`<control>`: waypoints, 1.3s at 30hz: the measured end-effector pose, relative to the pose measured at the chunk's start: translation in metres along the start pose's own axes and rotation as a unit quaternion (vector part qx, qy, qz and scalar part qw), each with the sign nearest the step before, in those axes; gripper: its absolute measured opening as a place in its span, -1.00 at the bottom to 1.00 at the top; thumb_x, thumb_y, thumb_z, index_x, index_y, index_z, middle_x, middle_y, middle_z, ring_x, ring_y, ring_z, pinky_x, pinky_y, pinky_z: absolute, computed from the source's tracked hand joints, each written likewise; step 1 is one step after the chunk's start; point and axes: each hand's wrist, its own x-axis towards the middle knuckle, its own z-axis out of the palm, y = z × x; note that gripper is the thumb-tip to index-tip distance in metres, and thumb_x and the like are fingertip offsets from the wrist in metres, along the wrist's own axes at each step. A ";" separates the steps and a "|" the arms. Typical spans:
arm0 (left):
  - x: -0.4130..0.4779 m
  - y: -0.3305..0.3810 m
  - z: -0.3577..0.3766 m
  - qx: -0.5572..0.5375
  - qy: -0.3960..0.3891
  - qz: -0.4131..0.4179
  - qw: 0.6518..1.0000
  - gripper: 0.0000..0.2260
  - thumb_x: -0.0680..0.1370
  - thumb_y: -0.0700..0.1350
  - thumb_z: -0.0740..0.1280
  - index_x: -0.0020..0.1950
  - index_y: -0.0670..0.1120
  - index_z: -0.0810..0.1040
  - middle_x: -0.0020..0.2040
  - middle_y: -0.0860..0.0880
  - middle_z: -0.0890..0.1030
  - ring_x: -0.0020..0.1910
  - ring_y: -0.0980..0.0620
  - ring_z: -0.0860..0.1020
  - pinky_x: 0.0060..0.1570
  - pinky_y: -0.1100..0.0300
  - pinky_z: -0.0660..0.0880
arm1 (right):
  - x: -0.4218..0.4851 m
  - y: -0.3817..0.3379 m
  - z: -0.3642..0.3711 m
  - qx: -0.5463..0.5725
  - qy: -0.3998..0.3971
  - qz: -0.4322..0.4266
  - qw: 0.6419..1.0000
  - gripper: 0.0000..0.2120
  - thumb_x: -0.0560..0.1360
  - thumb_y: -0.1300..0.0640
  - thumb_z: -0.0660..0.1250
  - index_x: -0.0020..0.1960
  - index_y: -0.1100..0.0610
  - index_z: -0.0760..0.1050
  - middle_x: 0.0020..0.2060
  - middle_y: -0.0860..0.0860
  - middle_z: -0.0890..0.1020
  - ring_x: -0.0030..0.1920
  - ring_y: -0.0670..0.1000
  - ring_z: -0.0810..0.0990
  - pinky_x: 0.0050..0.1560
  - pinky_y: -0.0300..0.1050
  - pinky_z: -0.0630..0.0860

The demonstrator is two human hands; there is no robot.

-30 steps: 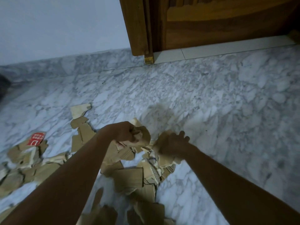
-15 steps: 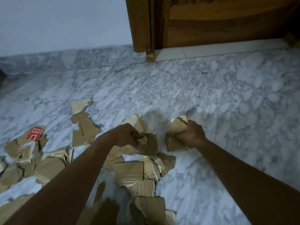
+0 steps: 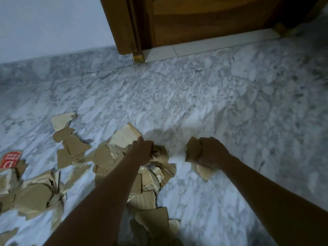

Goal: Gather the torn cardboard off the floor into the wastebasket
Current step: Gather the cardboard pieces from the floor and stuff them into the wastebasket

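Observation:
Torn brown cardboard pieces (image 3: 113, 157) lie scattered over the marble floor (image 3: 195, 96), mostly left and centre. My left hand (image 3: 142, 151) grips a crumpled wad of cardboard (image 3: 160, 154) above the pile. My right hand (image 3: 211, 152) holds a separate bunch of cardboard scraps (image 3: 194, 150) lifted off the floor, with pieces hanging below the fist. One piece with a red printed label (image 3: 9, 159) lies at the far left. No wastebasket is in view.
A wooden door and frame (image 3: 177, 23) stand at the back, with a pale threshold strip (image 3: 195, 48) under it. A white wall (image 3: 44, 23) with a marble skirting runs along the back left. Bare marble floor spreads to the right.
My right hand has closed on a bunch of scraps and pulled it right, away from the pile. My left hand keeps its wad and has shifted slightly forward.

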 end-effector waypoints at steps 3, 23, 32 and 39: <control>0.000 -0.001 -0.002 0.020 0.011 0.006 1.000 -0.68 0.50 0.09 0.36 0.21 0.06 0.43 0.13 -0.04 0.52 0.14 -0.12 0.53 0.10 -0.09 0.42 | -0.003 0.005 -0.001 0.007 -0.005 -0.007 1.000 -0.43 0.30 -0.08 0.56 0.21 0.11 0.48 0.11 0.09 0.58 0.07 0.11 0.58 -0.03 -0.08 0.49; -0.098 -0.140 -0.043 -0.244 -0.046 -0.082 0.965 -0.82 0.50 -0.07 0.40 0.00 -0.11 0.47 -0.09 -0.02 0.52 -0.05 -0.03 0.50 -0.09 0.12 0.41 | -0.032 -0.186 0.081 -0.074 -0.176 -0.245 0.951 -0.24 0.32 -0.08 0.59 0.43 0.05 0.38 0.32 0.09 0.49 0.29 0.16 0.51 0.21 0.08 0.51; -0.120 -0.156 -0.010 -0.332 -0.012 -0.110 0.937 -0.82 0.53 0.04 0.34 0.04 -0.03 0.50 -0.05 0.02 0.55 -0.01 -0.03 0.51 -0.07 0.10 0.39 | -0.034 -0.179 0.128 -0.147 -0.027 -0.297 0.943 -0.42 0.39 -0.03 0.43 0.37 -0.02 0.37 0.16 0.07 0.58 0.08 0.20 0.60 0.08 0.16 0.49; -0.084 -0.106 -0.046 -0.266 -0.070 -0.021 0.961 -0.85 0.42 0.00 0.49 -0.07 0.00 0.62 -0.13 0.01 0.60 -0.09 -0.03 0.55 -0.18 0.16 0.44 | 0.006 -0.101 0.008 -0.014 -0.084 -0.105 0.991 -0.47 0.30 -0.06 0.55 0.22 0.06 0.53 0.10 0.08 0.63 0.04 0.11 0.62 -0.09 -0.12 0.50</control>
